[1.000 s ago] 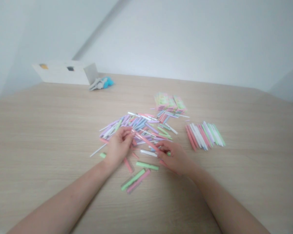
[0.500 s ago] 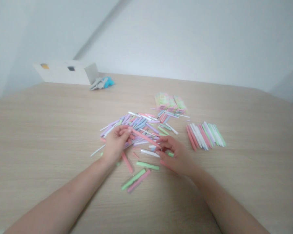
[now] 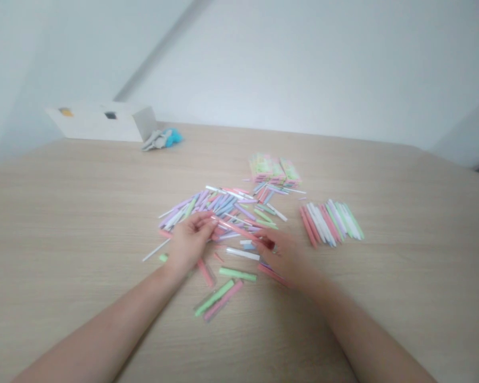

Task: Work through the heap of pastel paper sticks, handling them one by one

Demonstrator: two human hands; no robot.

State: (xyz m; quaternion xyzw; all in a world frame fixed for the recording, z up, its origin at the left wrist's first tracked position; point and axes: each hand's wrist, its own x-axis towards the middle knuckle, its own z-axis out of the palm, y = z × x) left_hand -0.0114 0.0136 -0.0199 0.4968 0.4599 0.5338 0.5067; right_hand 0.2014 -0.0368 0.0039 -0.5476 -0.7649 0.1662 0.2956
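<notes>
Just two hands (image 3: pixel 191 242), one pink stick (image 3: pixel 237 229)

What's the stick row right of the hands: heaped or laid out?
Laid out: pastel sticks lie side by side in a fan, apart from the heap.

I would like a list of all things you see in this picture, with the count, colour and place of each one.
wall: one, white, behind the table
table: one, pale wood, under everything
box: one, white, far left edge
crumpled cloth: one, grey and blue, beside the box
wrapped packs: about three, green and pink, behind the heap
sorted sticks: many, pink, white, green, side by side, right of the heap
loose sticks: many, lilac, pink, green, white, heaped mid-table
long pink stick: one, pink, between the hands
left hand: one, at its left end
right hand: one, at its right end
</notes>
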